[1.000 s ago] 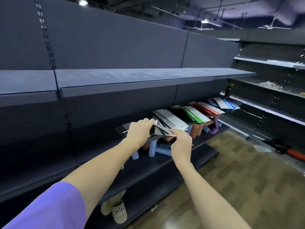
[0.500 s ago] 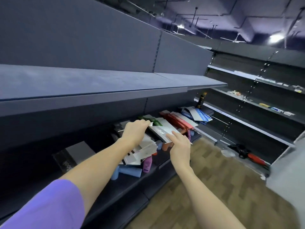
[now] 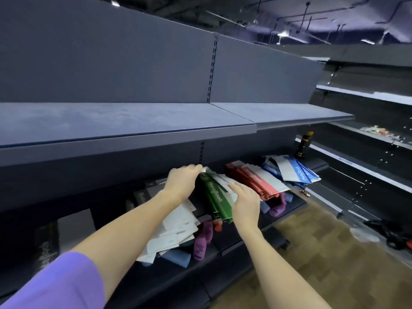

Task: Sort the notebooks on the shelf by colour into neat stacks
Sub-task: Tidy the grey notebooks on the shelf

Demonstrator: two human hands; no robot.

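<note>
Notebooks on a dark shop shelf (image 3: 231, 246) are being sorted by colour, and both hands work the green stack (image 3: 217, 198), the landmark for all else. Nearest the camera, below and left of the green stack, white notebooks (image 3: 176, 233) lie fanned and slipping over purple and blue rolls (image 3: 201, 240); they appear not yet squared. Further left of the green stack, black notebooks (image 3: 66, 228) sit under the upper shelf's shadow.

The right hand (image 3: 245, 205) lies on the near right edge of the green stack, fingers fairly straight and pressing flat on a pale cover, probably to keep the pile from sliding while it is aligned. The left hand (image 3: 181, 182) is at the stack's far left corner, fingers curled over the back edge of the covers; it seems to grip them to pull the edges level. The two hands are apart, one at each end of the stack.

Just right of the green stack and beyond it lies the red stack (image 3: 254, 181), roughly gathered with a pale cover on top. Further right again is the blue stack (image 3: 296, 172), splayed at its end. A dark bottle (image 3: 304, 144) stands beyond the blue stack.

Colours look largely separated; tidying remains.
</note>
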